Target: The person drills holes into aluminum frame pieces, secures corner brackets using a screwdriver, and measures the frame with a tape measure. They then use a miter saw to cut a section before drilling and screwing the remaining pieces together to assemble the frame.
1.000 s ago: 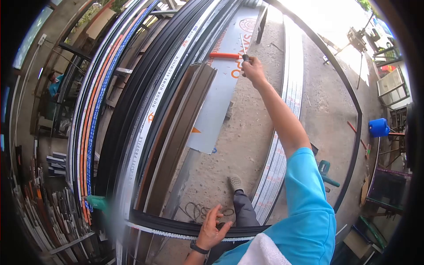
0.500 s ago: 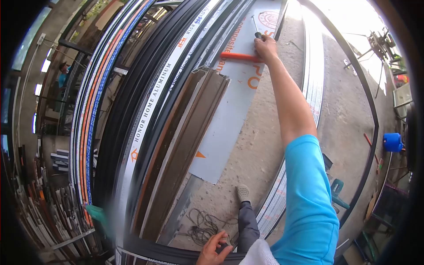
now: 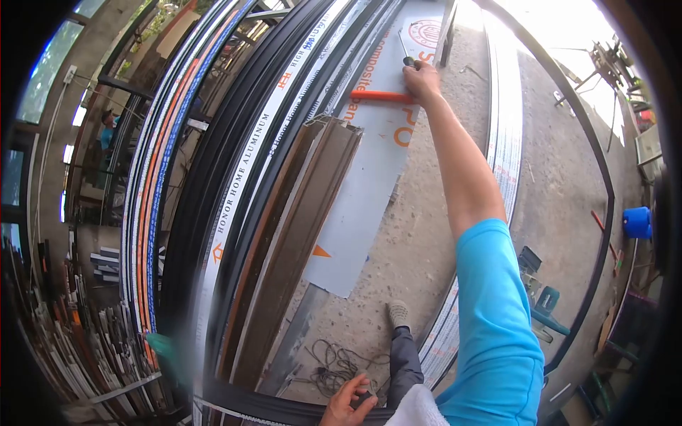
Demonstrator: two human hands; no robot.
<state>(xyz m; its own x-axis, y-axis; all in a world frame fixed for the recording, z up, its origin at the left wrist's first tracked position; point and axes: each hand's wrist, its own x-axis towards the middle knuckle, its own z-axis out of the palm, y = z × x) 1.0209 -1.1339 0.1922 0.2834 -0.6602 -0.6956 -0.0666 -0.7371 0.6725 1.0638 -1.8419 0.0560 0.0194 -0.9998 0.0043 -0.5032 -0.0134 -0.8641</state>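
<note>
My right hand (image 3: 424, 79) is stretched out at the top centre, closed around the dark handle of a screwdriver (image 3: 405, 48) whose thin shaft points up and away. Under that hand lies a grey panel with orange lettering (image 3: 355, 213), and an orange bar (image 3: 380, 96) crosses it just left of the wrist. At the bottom centre, my left hand (image 3: 348, 403) has its fingers curled round a small dark object, too hidden to name, beside a black frame bar (image 3: 284, 410). Brown metal profiles (image 3: 298, 234) run lengthwise left of the panel.
Black and white wrapped aluminium profiles (image 3: 241, 170) fill the left. A coiled cord (image 3: 334, 366) lies on the floor near my foot (image 3: 399, 313). Farther right are white profiles (image 3: 506, 106), a teal power tool (image 3: 547, 302) and a blue container (image 3: 636, 222). Scrap strips (image 3: 78, 355) stand lower left.
The view has shifted slightly. My right hand and the screwdriver appear a little lower and farther left, while my left hand keeps its grip near the bottom edge.
</note>
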